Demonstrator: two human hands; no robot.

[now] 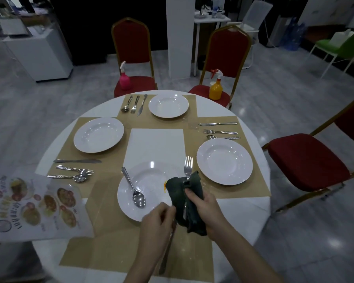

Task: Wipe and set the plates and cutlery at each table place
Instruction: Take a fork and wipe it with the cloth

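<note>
I see the near plate (149,190), white with an orange smear at its right rim, at the table's near edge, a spoon (134,189) lying in it bowl-down. A fork (188,167) stands tines-up, wrapped in a dark green cloth (187,203) (its handle hidden).

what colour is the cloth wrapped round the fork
Dark green, seen in the head view: the cloth is around the fork.
</note>
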